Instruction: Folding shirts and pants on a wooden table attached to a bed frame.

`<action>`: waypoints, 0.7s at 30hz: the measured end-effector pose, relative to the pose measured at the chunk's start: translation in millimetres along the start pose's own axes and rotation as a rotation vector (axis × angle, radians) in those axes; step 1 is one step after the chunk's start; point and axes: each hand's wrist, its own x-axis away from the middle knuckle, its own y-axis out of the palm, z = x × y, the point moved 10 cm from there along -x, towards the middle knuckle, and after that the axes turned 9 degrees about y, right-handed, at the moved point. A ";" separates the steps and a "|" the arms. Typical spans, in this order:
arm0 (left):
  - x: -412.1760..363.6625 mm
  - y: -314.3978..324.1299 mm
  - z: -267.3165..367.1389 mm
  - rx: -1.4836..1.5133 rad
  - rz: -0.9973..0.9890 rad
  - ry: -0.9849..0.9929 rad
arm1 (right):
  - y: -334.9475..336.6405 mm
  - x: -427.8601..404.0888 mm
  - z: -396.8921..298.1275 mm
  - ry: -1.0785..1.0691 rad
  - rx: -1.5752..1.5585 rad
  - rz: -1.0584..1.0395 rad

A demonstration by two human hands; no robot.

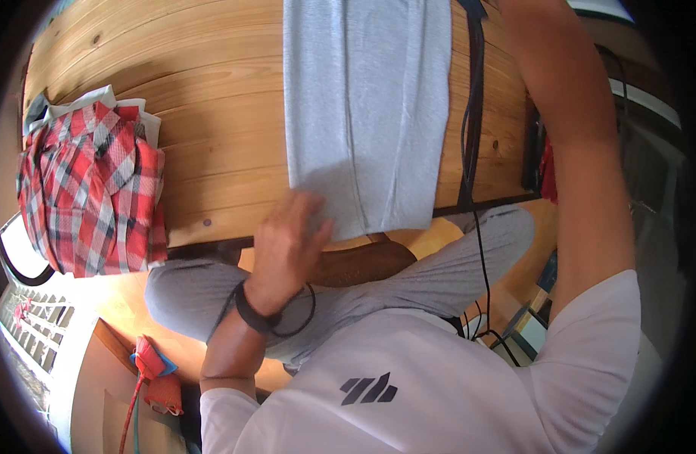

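Note:
A long light-grey knit garment (370,113) lies flat on the wooden table (223,113), running from the view's top edge to the table's near edge. Its near end hangs slightly past that edge. My left hand (291,238), blurred, is at the garment's near left corner, thumb and fingers over the cloth. Whether they pinch it is unclear. A dark band circles that wrist. My right arm stretches up along the right side, and the hand is beyond the top of the view.
A folded red plaid shirt (92,187) tops a clothes stack at the table's left. A dark strap and cable (472,113) run down right of the grey garment. My crossed legs (200,295) are below the table edge. A red broom (149,357) stands lower left.

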 end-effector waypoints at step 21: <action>41.4 49.2 53.8 -0.908 -0.164 0.386 | 201.1 415.2 -58.7 0.056 0.385 0.285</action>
